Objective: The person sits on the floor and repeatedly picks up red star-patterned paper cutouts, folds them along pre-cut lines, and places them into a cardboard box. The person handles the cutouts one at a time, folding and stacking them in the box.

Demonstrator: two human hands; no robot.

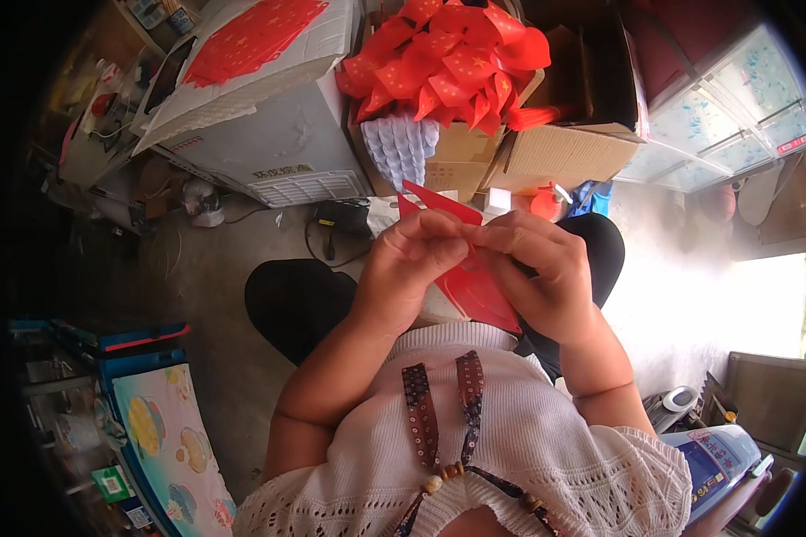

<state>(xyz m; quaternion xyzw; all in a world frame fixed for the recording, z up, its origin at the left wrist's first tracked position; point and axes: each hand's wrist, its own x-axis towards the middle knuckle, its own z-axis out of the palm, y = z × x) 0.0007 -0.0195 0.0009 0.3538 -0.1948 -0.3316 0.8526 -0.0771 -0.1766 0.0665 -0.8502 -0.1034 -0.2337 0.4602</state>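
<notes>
My left hand (420, 258) and my right hand (537, 265) meet at the fingertips above my lap, both pinching a red flag sheet (477, 288). One red corner rises past the fingers, and a larger part hangs down between the hands. Whether a stick lies in the fingers cannot be seen. Beyond the hands, a large bunch of red flags with yellow stars (453, 64) stands over cardboard boxes. A bundle of red sticks (532, 118) lies at its right. A flat stack of similar flags (252, 40) rests on the white-covered top at the upper left.
A grey chest-like appliance (275, 134) stands at the upper left, beside an open cardboard box (564, 154). A pale textured cloth (399, 144) hangs near the flags. On the floor are a black object with a cable (342, 218) and a red bottle with a white nozzle (545, 203).
</notes>
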